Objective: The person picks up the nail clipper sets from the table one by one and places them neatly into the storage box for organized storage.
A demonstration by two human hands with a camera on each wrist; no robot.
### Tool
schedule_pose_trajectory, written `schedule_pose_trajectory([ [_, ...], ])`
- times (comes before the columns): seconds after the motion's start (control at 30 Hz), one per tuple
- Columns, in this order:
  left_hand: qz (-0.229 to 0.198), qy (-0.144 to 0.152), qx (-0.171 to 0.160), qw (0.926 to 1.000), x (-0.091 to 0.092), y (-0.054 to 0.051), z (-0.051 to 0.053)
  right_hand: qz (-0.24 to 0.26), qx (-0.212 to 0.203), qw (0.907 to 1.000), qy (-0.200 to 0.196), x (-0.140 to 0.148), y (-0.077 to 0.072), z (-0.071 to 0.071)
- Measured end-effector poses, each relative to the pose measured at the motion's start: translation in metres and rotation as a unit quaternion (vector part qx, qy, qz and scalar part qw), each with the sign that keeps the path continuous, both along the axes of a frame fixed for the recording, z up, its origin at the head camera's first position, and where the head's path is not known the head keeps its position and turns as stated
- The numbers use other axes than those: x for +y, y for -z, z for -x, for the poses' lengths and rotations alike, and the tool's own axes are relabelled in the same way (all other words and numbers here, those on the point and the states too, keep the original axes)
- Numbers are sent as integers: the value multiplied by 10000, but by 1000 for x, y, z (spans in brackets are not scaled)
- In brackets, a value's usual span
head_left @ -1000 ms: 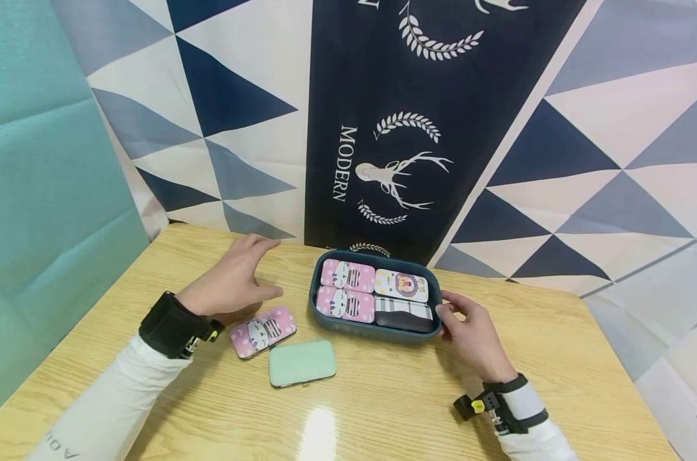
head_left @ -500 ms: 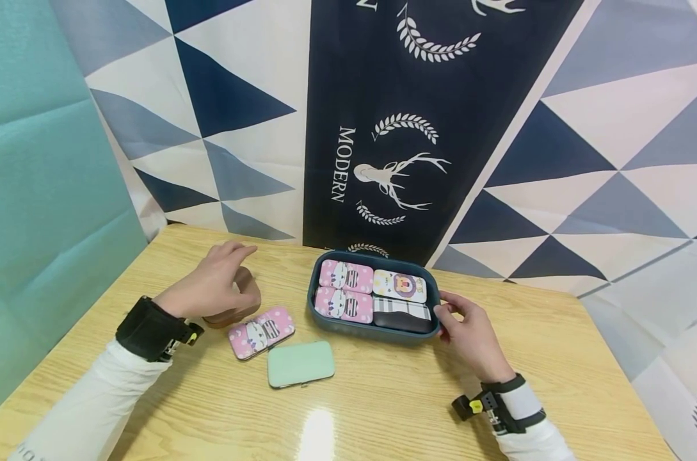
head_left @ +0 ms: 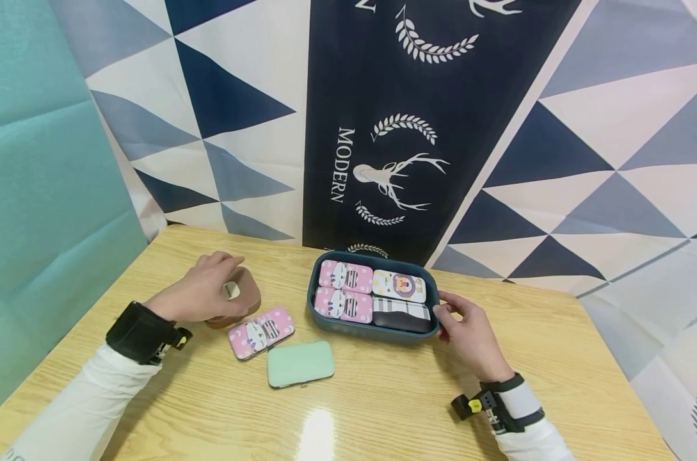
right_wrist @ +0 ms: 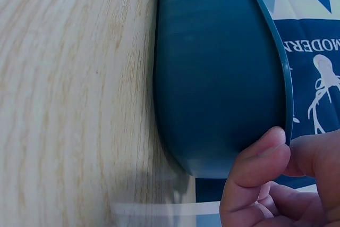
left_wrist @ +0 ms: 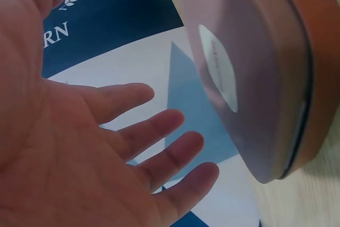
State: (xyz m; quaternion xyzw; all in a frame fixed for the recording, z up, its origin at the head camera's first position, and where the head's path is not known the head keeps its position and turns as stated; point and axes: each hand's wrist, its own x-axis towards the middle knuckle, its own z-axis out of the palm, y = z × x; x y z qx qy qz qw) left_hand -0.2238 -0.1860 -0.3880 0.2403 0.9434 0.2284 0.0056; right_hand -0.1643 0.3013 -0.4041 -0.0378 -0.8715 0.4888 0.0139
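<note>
My left hand [head_left: 194, 294] is at a brown case [head_left: 249, 291] on the table's left. In the left wrist view, the hand [left_wrist: 111, 152] has its fingers spread beside the case [left_wrist: 255, 73], not closed round it; whether the thumb touches it cannot be told. My right hand [head_left: 476, 339] pinches the right rim of a dark blue box [head_left: 354, 329], and the right wrist view shows the fingers [right_wrist: 261, 158] at the box's edge [right_wrist: 223, 78]. Inside lie two pink cases [head_left: 345, 305], a white lion case [head_left: 399, 285] and a striped-and-black case [head_left: 402, 319].
A pink cat-print case [head_left: 262, 333] lies on the wooden table [head_left: 394, 397] just in front of the brown case. Beside it is a mint-green case [head_left: 301, 363]. Patterned cloth [head_left: 250, 166] hangs behind the table, with a teal sheet [head_left: 48, 205] at the left.
My left hand has drawn back to the left, from above the pink case to the brown case, which now shows more. My right hand has stayed at the box's rim.
</note>
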Motion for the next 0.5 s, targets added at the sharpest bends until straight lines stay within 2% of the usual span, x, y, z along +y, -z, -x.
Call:
schedule_pose_trajectory([
  [0.17, 48, 49, -5, 10000, -4, 4, 0, -17, 5, 10000, 6, 0, 0, 1],
  [0.37, 44, -2, -216, 9998, -5, 8, -2, -12, -40, 10000, 17, 0, 0, 1],
  [0.5, 71, -27, -233, 9997, -5, 9, -2, 0, -28, 10000, 30, 0, 0, 1],
])
